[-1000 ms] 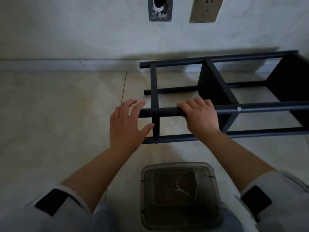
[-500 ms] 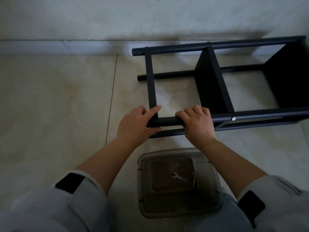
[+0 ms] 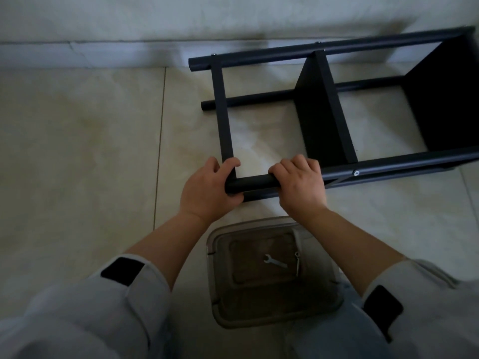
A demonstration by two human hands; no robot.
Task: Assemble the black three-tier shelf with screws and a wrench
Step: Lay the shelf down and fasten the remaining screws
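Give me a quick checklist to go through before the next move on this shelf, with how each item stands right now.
1. Left hand grips the near pole's end: ok.
2. Right hand grips the same pole: ok.
3. Shelf lies on its side on the floor: ok.
4. Wrench within reach, in the box: ok.
5. Spare screw beside the wrench: ok.
6. Screw in the near pole tight: cannot tell.

Dim beige tiled floor (image 3: 77, 151), pale wall (image 3: 129, 16), white baseboard (image 3: 77, 54)
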